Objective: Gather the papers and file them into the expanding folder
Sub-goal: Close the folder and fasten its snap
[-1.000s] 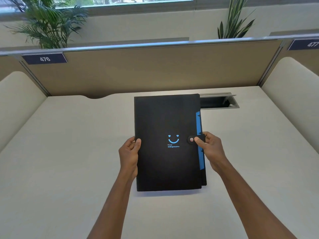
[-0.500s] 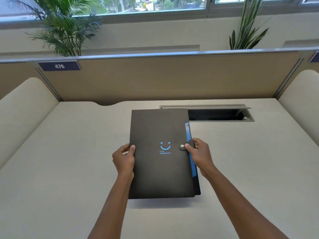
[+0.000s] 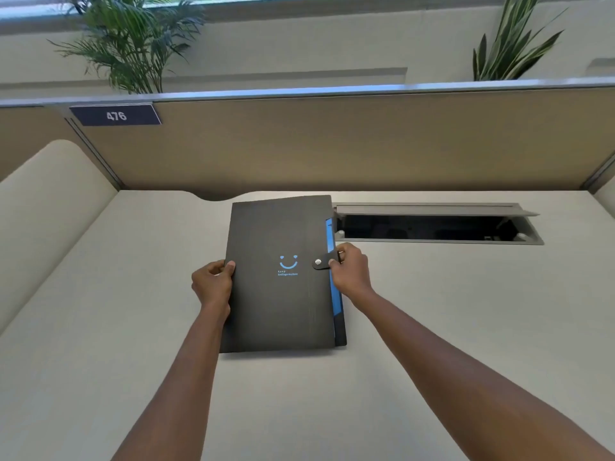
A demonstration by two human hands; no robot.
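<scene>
A black expanding folder [image 3: 279,301] with a blue smiley on its cover lies flat on the white desk [image 3: 432,311], closed, its strap snapped over the cover. Blue inner pockets show along its right edge. My left hand [image 3: 213,284] grips the folder's left edge, thumb on the cover. My right hand [image 3: 349,271] holds the right edge at the snap strap [image 3: 321,262], thumb beside the button. No loose papers are in view.
An open cable tray [image 3: 439,227] with a raised lid is sunk into the desk just right of the folder's far end. A tan divider panel [image 3: 332,144] labelled 476 closes the back. Padded side screens stand left and right, with plants behind the divider.
My right thumb has slid off the snap button toward the folder's right edge. The folder stays flat in both hands, and the camera has tilted and drawn closer.
</scene>
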